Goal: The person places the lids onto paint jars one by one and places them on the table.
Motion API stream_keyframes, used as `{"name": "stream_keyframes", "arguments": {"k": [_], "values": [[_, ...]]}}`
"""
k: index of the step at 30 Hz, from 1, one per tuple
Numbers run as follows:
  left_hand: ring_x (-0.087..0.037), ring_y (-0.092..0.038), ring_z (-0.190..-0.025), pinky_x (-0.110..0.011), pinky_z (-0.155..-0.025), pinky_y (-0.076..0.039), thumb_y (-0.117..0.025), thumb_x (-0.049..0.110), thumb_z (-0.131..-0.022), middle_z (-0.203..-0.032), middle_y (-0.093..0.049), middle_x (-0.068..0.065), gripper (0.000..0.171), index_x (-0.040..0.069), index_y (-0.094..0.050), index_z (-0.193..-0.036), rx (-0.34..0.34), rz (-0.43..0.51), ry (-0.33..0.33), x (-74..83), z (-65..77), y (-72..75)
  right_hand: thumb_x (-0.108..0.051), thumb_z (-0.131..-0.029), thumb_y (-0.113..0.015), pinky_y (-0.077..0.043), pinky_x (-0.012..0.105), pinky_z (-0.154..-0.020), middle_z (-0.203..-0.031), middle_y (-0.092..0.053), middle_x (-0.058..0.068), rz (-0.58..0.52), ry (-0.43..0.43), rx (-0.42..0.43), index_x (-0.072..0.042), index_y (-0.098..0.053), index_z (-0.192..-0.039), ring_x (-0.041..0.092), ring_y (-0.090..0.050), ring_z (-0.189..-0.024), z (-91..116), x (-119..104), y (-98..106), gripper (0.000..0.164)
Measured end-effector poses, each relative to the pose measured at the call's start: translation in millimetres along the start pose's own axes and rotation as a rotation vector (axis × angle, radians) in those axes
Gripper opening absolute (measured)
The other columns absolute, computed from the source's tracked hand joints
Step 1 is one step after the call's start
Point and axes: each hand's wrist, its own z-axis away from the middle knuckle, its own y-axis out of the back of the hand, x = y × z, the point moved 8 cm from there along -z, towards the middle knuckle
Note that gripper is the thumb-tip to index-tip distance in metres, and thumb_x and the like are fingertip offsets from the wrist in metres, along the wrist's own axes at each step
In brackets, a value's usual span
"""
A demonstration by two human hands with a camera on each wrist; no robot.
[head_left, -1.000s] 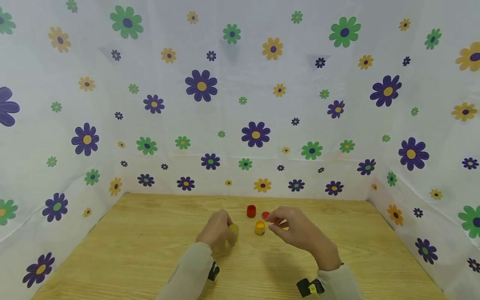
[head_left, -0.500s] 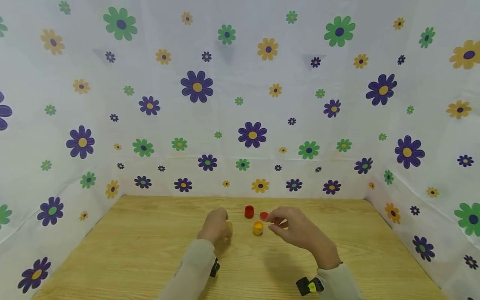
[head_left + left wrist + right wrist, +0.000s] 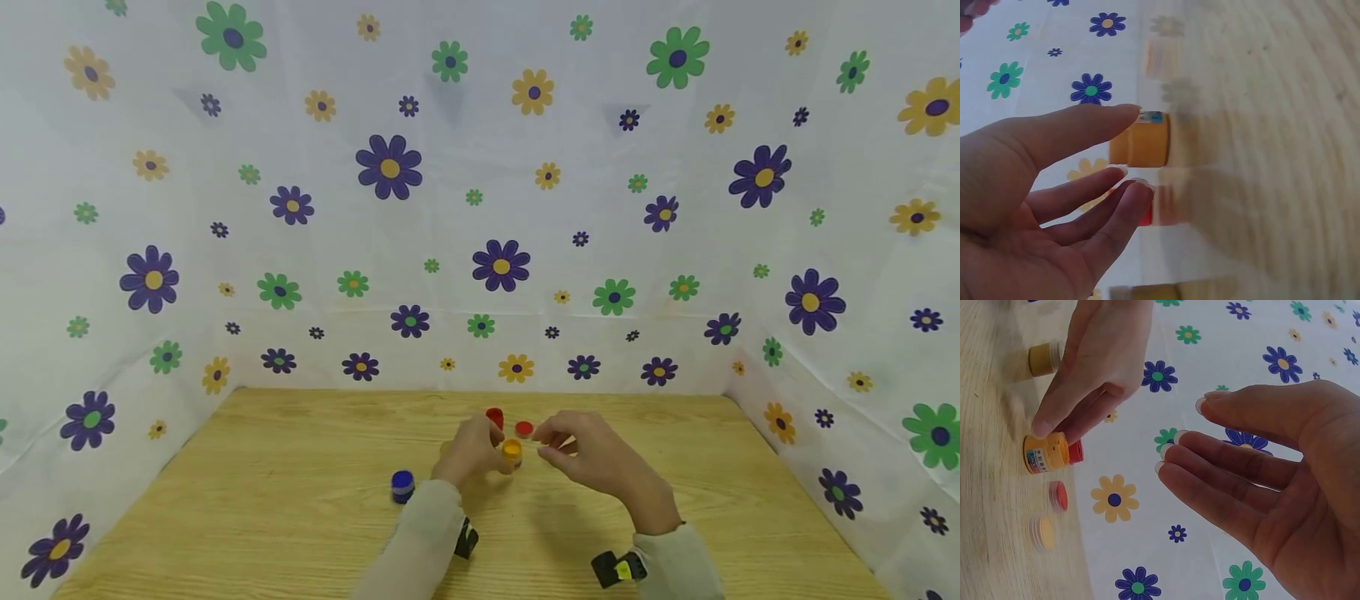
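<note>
Orange jar (image 3: 512, 454), squat smooth cylinder, stands upright on wood-grain worktop (image 3: 285, 467), roughly midway between side edges. 2 hands apart, jar between: left hand (image 3: 471, 452) brackets it with thumb and fingers, grip cannot be told; right hand (image 3: 588, 454) holds nothing, thumb off fingers. Red jar (image 3: 494, 416) and flat red lid (image 3: 523, 429) closer to back edge. Broad grained stretch from blue jar (image 3: 402, 486) to left edge. Wrist views add printed label (image 3: 1035, 460), ochre jar (image 3: 1041, 359); right wrist alone, orange lid (image 3: 1045, 532).
</note>
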Motion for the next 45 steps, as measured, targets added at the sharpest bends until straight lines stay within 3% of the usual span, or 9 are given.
{"name": "stream_keyframes", "arguments": {"k": [11, 18, 25, 33, 38, 42, 45], "values": [[-0.021, -0.059, -0.081, -0.037, -0.075, -0.056, -0.091, 0.004, -0.071, -0.091, -0.068, -0.010, 0.031, -0.002, -0.069, -0.091, 0.039, 0.013, 0.041, -8.5, -11.3, -14.3, -0.008, -0.097, -0.069, -0.062, 0.028, -0.080, -0.104, -0.076, 0.009, 0.005, -0.014, -0.007, -0.004, -0.075, -0.109, 0.015, -0.071, -0.089, 0, 1, -1, 0.013], [-0.019, -0.056, -0.072, -0.031, -0.064, -0.051, -0.090, 0.000, -0.068, -0.079, -0.065, -0.006, 0.025, -0.002, -0.069, -0.081, 0.038, 0.005, 0.006, -1.3, -4.2, -14.5, -0.007, -0.097, -0.069, -0.062, 0.027, -0.079, -0.100, -0.075, 0.005, 0.004, -0.042, 0.002, -0.006, -0.076, -0.107, 0.014, -0.070, -0.088, 0, 9, -1, 0.012], [-0.012, -0.040, -0.057, -0.023, -0.051, -0.035, -0.088, -0.001, -0.068, -0.058, -0.045, 0.004, 0.024, 0.003, -0.065, -0.063, 0.018, -0.028, -0.066, 10.7, 6.0, -9.7, -0.006, -0.096, -0.070, -0.062, 0.029, -0.080, -0.100, -0.076, 0.007, 0.048, -0.088, 0.005, -0.004, -0.075, -0.104, 0.015, -0.070, -0.088, 1, 21, -1, 0.010], [-0.013, -0.048, -0.064, -0.024, -0.057, -0.042, -0.088, 0.001, -0.070, -0.067, -0.058, 0.001, 0.016, 0.001, -0.072, -0.071, 0.016, -0.089, -0.116, 19.1, 30.1, 10.3, -0.004, -0.092, -0.073, -0.061, 0.032, -0.077, -0.103, -0.076, 0.015, 0.106, -0.160, -0.026, -0.001, -0.075, -0.103, 0.019, -0.069, -0.088, -3, 42, -15, 0.012], [-0.015, -0.056, -0.072, -0.028, -0.066, -0.051, -0.088, 0.003, -0.072, -0.082, -0.068, -0.005, 0.018, 0.000, -0.075, -0.085, -0.018, -0.091, -0.122, 21.5, 43.3, 14.8, -0.002, -0.088, -0.076, -0.060, 0.045, -0.088, -0.106, -0.076, 0.015, 0.135, -0.226, -0.059, -0.001, -0.076, -0.104, 0.029, -0.069, -0.097, -15, 61, -31, 0.016], [-0.013, -0.060, -0.069, -0.027, -0.064, -0.053, -0.088, 0.003, -0.073, -0.079, -0.072, -0.005, 0.017, 0.001, -0.077, -0.086, -0.063, -0.052, -0.147, 24.8, 52.4, 14.0, -0.001, -0.087, -0.077, -0.055, 0.050, -0.099, -0.108, -0.074, 0.014, 0.177, -0.314, -0.072, -0.003, -0.076, -0.104, 0.033, -0.066, -0.105, -25, 75, -44, 0.017], [-0.011, -0.061, -0.065, -0.025, -0.062, -0.054, -0.088, 0.002, -0.074, -0.076, -0.073, -0.004, 0.015, 0.002, -0.078, -0.085, -0.086, -0.026, -0.170, 29.0, 57.9, 14.3, 0.001, -0.086, -0.078, -0.053, 0.051, -0.102, -0.106, -0.073, 0.015, 0.236, -0.319, -0.073, -0.002, -0.077, -0.102, 0.033, -0.066, -0.104, -32, 77, -50, 0.016]]}}
